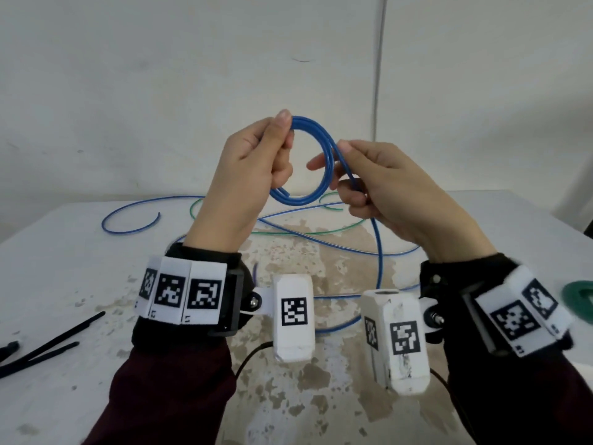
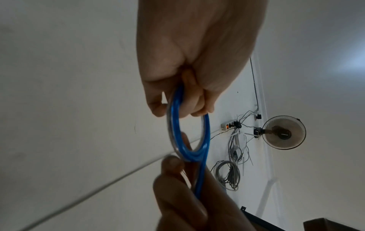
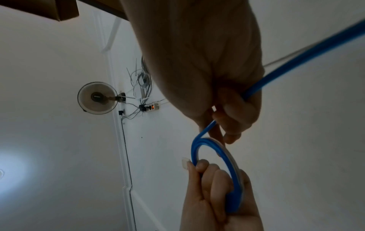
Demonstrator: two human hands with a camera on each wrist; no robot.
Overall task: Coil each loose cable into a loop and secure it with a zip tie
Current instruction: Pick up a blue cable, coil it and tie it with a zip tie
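Both hands hold a blue cable (image 1: 322,146) up above the table, wound into a small loop of about two turns. My left hand (image 1: 256,159) pinches the loop's top-left between thumb and fingers; the cable's cut end pokes out below it. My right hand (image 1: 365,184) grips the loop's right side, with the free length hanging down from it to the table. The left wrist view shows the blue loop (image 2: 177,125) under the left hand (image 2: 189,87). The right wrist view shows the blue cable (image 3: 215,148) running through the right hand (image 3: 233,112). Black zip ties (image 1: 48,343) lie at the table's left edge.
More blue cable (image 1: 134,216) and a green cable (image 1: 321,232) sprawl over the worn white table (image 1: 321,396) behind the hands. A green ring-shaped object (image 1: 579,293) sits at the right edge. A white wall stands behind the table.
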